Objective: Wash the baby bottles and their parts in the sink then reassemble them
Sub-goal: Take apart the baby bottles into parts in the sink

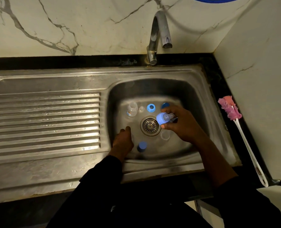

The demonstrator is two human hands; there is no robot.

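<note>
My right hand (184,124) holds a blue collar with a clear teat (163,118) above the drain (150,125) of the steel sink (207,116). My left hand (123,140) reaches down to the basin floor at the left; a clear part seems to lie under its fingers, but whether it grips it I cannot tell. A clear bottle (132,109) lies at the back left. Beside it sit a small clear teat (141,109), a blue ring (151,107) and another blue piece (165,105). A blue cap (142,146) and a clear cap (165,134) rest near the front.
A chrome tap (160,33) arches over the back of the basin, with no water running. The ribbed draining board (44,122) lies to the left. A bottle brush with a pink sponge head (230,109) and white handle lies on the black counter (218,76) at the right.
</note>
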